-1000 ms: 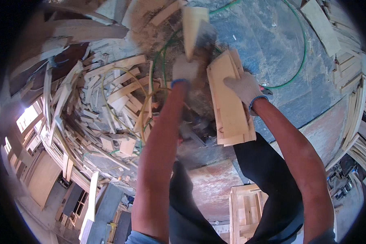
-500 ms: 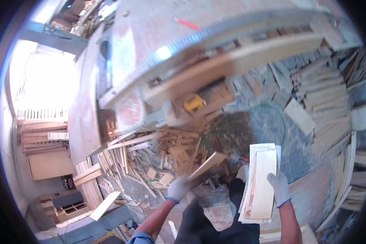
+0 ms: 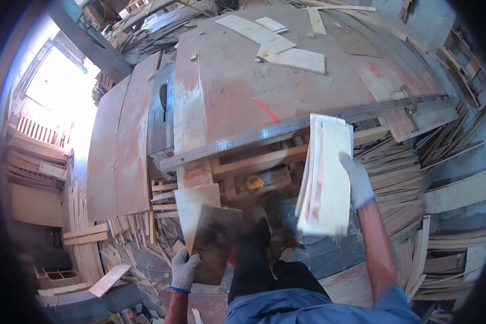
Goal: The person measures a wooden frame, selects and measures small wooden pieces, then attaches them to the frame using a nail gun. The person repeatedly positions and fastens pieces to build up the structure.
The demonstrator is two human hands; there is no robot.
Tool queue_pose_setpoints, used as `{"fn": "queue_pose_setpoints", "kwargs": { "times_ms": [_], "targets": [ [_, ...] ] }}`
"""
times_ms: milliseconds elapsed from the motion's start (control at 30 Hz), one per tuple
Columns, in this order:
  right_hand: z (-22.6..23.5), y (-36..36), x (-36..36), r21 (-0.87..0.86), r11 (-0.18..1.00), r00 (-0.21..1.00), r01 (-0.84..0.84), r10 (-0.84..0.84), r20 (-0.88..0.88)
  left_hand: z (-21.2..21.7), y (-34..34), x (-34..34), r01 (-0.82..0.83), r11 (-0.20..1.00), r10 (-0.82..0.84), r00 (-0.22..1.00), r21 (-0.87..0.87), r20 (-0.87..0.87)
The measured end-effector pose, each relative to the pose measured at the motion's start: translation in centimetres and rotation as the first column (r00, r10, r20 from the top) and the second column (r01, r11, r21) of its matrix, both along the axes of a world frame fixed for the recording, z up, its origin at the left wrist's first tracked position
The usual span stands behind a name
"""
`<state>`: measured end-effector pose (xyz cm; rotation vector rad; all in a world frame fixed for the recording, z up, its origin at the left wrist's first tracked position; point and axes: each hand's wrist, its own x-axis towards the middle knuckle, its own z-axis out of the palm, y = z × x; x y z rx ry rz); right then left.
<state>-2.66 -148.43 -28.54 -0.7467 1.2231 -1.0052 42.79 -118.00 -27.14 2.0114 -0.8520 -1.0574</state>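
Head view: your gloved right hand (image 3: 357, 182) is clasped on the right edge of a pale board stack (image 3: 327, 181), raised before the worktable (image 3: 227, 110); your gloved left hand (image 3: 183, 270) is curled around a dark board (image 3: 216, 245), a light panel (image 3: 197, 198) partly behind it.

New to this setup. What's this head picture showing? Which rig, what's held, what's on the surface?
No robot here, just a person at work. The picture comes from a fisheye camera worn on the head, looking down, so straight edges bend. Picture left is the person's left.

The gloved left hand grips a brown board; a pale board shows behind it, possibly held too. The gloved right hand holds a stack of pale boards.

On the worn reddish worktop lie loose pale boards and a thin red stick. A metal ruler runs along its near edge, and a toothed saw blade shows at the left.
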Motion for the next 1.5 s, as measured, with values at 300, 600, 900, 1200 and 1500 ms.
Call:
{"fn": "queue_pose_setpoints", "kwargs": {
  "times_ms": [300,600,900,1200,1500],
  "targets": [
    [-4.3,-26.1,-1.7,-0.063,0.854,0.843,0.516,-0.493,0.216,4.0,-20.0,6.8,0.103,0.991,-0.114,0.984,-0.084,-0.138],
    [-8.0,-23.2,7.0,-0.154,0.988,0.795,-0.012,-0.084,-0.6,1.9,-36.4,12.8,0.271,0.962,-0.27,0.962,-0.034,0.048],
    [-7.6,-30.3,17.3,-0.394,0.671,0.538,-0.629,0.01,-0.843,-0.8,-48.1,11.2,0.449,0.881,-0.44,0.893,0.147,-0.092],
    [-5.4,-42.7,-7.7,-0.241,0.855,0.104,-0.459,-0.218,-0.97,-2.0,-56.4,8.7,0.705,0.577,-0.798,0.595,0.413,0.099],
    [-5.0,-45.8,-12.6,0.168,0.817,-0.159,-0.552,0.095,-0.983,-3.9,-56.9,4.3,0.679,0.576,-0.792,0.601,0.455,0.107]
  ]
}}
